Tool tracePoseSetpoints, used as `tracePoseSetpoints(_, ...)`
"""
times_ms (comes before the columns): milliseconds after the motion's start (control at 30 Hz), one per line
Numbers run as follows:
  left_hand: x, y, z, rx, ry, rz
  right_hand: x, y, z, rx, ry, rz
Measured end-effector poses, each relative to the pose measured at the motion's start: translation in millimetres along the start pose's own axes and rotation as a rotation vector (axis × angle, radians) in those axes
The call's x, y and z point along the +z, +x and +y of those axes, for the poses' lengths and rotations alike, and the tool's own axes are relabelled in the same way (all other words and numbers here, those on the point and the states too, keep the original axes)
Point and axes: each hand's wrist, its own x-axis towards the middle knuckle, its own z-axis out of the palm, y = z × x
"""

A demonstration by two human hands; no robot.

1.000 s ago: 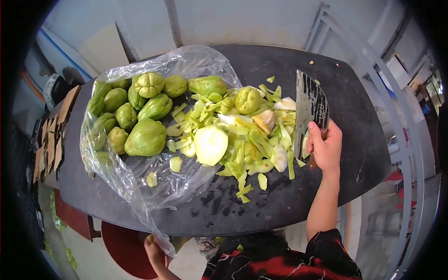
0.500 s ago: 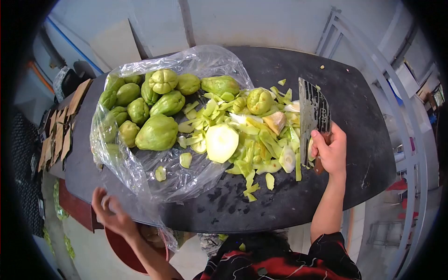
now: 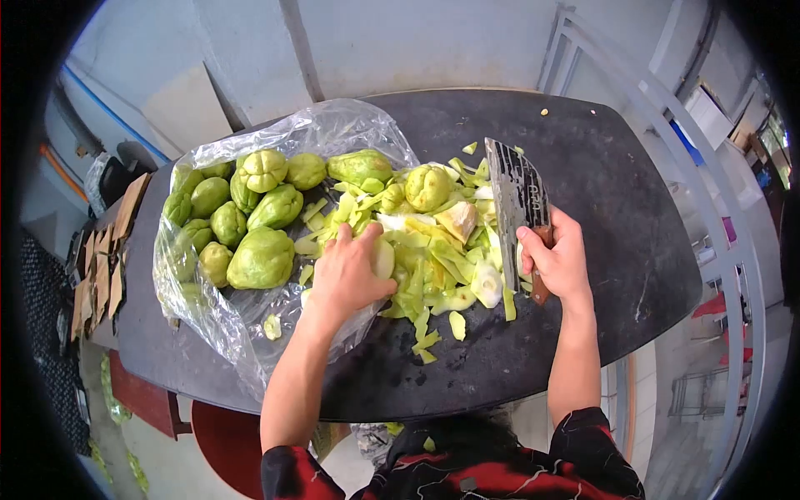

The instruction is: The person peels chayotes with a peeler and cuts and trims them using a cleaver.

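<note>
My left hand (image 3: pixel 354 271) reaches over the pile, its fingers curved round a pale peeled chayote (image 3: pixel 384 260) that it mostly covers. My right hand (image 3: pixel 556 252) is closed on the wooden handle of a cleaver (image 3: pixel 518 200), its broad, dark-marked blade held upright at the right side of the pile. Green chayote peelings (image 3: pixel 450 262) spread across the middle of the table. A whole-looking light green chayote (image 3: pixel 428 187) and a yellowish, cut chunk (image 3: pixel 458 221) rest on them. Several unpeeled chayotes (image 3: pixel 261 258) lie to the left on a clear plastic bag (image 3: pixel 329 121).
The dark table (image 3: pixel 617 200) has a curved edge in front of my body. Below it at the left stands a red bin (image 3: pixel 229 450). A metal railing (image 3: pixel 708 175) runs along the right, and cardboard pieces (image 3: pixel 108 250) stand at the left.
My left hand has moved from beyond the table's front-left edge up and right onto the peeled chayote. My right hand still grips the cleaver. The view has shifted slightly.
</note>
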Motion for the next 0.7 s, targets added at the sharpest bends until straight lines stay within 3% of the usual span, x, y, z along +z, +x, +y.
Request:
tracePoseSetpoints(200, 0.4, 5.5, -17.4, -0.036, -0.334, 0.081, 0.4, -4.3, -3.6, 0.007, 0.06, -0.035)
tracePoseSetpoints(300, 8.3, 11.5, -29.2, -0.256, -1.353, 0.079, 5.8, -8.1, -5.5, 0.043, 0.164, -0.11)
tracePoseSetpoints(333, 8.8, 13.6, -26.3, -0.257, -1.357, 0.086, 7.9, -9.3, -6.6, 0.071, 0.237, -0.158)
tracePoseSetpoints(400, 10.1, 17.0, -21.2, -0.444, -1.897, 0.213, 16.8, -12.2, -10.0, 0.085, 0.3, -0.263)
tracePoseSetpoints(433, 10.6, 19.3, -22.4, -0.369, -2.03, 0.129, 22.5, -14.2, -9.8, 0.109, 0.318, -0.314)
tracePoseSetpoints(600, 22.3, 19.7, -6.7, -0.372, -2.251, 0.085, 45.9, -21.4, -1.8, 0.134, 0.257, -0.523)
tracePoseSetpoints(700, 21.8, 10.8, 6.2, -0.333, -2.28, -0.025, 48.9, -18.6, 1.7, 0.172, 0.236, -0.507)
